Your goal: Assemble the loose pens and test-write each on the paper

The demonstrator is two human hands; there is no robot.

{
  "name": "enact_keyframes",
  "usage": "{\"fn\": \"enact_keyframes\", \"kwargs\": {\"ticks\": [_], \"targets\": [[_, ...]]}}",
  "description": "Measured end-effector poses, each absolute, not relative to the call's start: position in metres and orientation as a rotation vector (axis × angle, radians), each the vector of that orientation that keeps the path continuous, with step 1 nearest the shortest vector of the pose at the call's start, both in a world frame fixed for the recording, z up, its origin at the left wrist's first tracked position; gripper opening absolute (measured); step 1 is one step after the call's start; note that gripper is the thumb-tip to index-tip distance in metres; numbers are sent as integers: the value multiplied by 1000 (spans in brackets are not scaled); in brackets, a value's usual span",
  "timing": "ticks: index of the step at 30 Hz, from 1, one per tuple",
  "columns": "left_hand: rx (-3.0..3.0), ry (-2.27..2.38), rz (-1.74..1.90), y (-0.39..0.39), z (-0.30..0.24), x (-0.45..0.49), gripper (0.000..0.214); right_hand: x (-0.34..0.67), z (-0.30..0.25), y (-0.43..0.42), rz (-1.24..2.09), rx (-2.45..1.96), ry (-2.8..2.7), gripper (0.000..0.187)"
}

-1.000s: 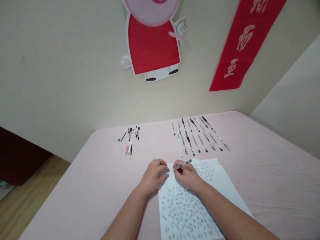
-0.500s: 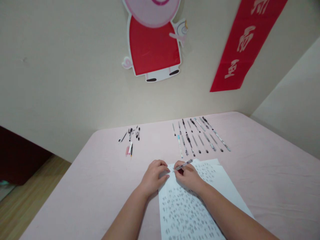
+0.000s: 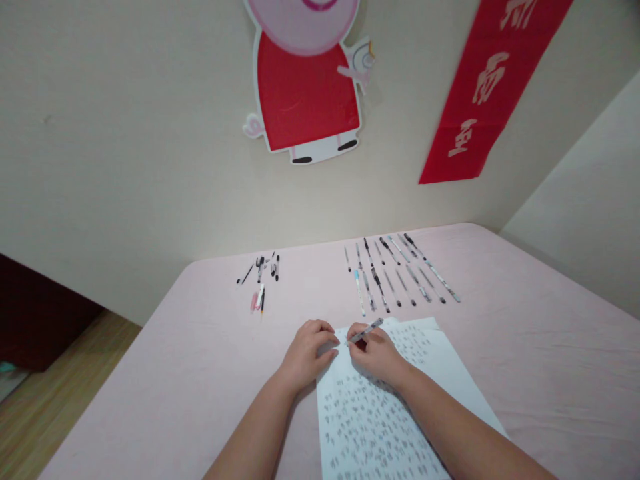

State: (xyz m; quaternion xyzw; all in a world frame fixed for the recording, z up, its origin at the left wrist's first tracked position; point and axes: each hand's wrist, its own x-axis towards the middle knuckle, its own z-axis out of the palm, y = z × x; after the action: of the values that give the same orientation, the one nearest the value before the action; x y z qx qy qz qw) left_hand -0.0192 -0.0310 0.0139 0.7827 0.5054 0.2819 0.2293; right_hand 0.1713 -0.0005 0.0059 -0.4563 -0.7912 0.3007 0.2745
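– What is mounted on the pale wall (image 3: 125, 147)?
– A pink-and-red cartoon cutout (image 3: 309, 93) is fixed there, and a red banner (image 3: 480, 110) is hung to its right.
– What is seen below?
– A pink-covered surface (image 3: 165, 373) is set against the wall; at lower left, wood-grained floor (image 3: 75, 363) is bordered by a dark reddish-brown panel (image 3: 40, 320).

A home; cartoon cutout (image 3: 309, 93), pink cloth (image 3: 175, 373)

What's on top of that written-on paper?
The right hand, holding a pen, and its forearm lie over the paper; the left hand overlaps its left edge. Anything written beneath them is hidden.
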Motion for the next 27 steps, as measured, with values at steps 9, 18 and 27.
{"fn": "enact_keyframes", "kwargs": {"ticks": [9,18,27], "targets": [[2151,1396,771,-31,17,-18,17,171,1,0,791,-1232,-2097,14],[2147,1395,770,-31,14,-19,17,170,-2,1,738,-1219,-2090,15],[2130,1399,759,-31,15,-19,18,175,2,5,981,-1195,-1814,9]]}}
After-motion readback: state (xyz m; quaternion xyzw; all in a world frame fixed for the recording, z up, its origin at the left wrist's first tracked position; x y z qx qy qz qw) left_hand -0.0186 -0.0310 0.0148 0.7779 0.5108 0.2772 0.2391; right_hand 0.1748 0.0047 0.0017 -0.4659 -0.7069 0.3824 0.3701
